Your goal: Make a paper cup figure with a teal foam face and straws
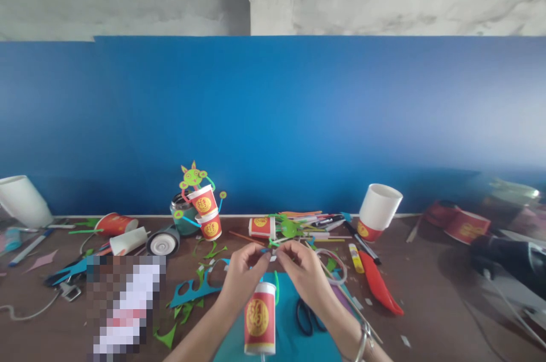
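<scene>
Both of my hands meet just above a red paper cup (260, 319) with a yellow emblem, which is near the bottom centre over a teal sheet (290, 305). My left hand (247, 268) is closed in a pinch, thumb against fingertips. Facing it, my right hand (298, 265) is pinched as well. A small white piece (273, 257) shows between the fingertips; which hand grips it is hard to tell. From the cup rises a green strip (277, 288), beside my right fingers. Dark-handled scissors (307, 316) lie on the sheet, partly under my right forearm.
Behind left stand stacked red cups (210, 225) with a green paper figure (193, 175). White cups (379, 208) stand back right. Around lie a glue stick (356, 258), a red pointed item (379, 285), pens, green scraps and a blue cut-out (194, 292). A blue panel (273, 123) rises behind.
</scene>
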`<action>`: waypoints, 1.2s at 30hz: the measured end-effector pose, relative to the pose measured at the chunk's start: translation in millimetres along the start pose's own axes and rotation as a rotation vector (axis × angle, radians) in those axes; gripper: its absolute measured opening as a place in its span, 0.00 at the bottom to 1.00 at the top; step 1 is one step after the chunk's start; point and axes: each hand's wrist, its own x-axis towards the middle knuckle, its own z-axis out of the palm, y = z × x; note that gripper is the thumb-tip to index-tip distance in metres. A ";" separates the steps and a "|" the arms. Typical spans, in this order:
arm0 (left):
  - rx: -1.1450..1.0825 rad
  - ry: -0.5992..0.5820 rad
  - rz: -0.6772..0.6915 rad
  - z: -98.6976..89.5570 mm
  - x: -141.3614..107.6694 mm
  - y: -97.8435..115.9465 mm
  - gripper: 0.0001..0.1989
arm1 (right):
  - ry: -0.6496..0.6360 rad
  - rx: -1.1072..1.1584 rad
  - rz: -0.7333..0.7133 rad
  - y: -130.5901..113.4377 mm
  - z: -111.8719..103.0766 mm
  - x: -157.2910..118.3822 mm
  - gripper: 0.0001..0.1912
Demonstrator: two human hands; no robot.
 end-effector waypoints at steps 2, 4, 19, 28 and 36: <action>0.005 0.010 0.017 -0.3 -0.1 -0.9 0.10 | -0.020 0.052 0.023 2.1 -0.5 1.2 0.10; 0.044 0.038 0.052 -1.1 -0.2 -1.2 0.10 | 0.017 0.031 0.028 2.8 -1.7 1.3 0.09; 0.495 0.105 0.413 2.2 -9.9 -4.4 0.07 | -0.008 -0.385 -0.098 -6.5 -0.1 -11.6 0.10; 0.554 0.099 0.447 3.2 -9.9 -3.1 0.08 | -0.039 -0.441 -0.128 -6.4 -1.9 -9.2 0.10; 0.607 0.066 0.495 2.4 -11.1 -2.0 0.07 | -0.084 -0.432 -0.115 -11.3 -5.7 -9.2 0.12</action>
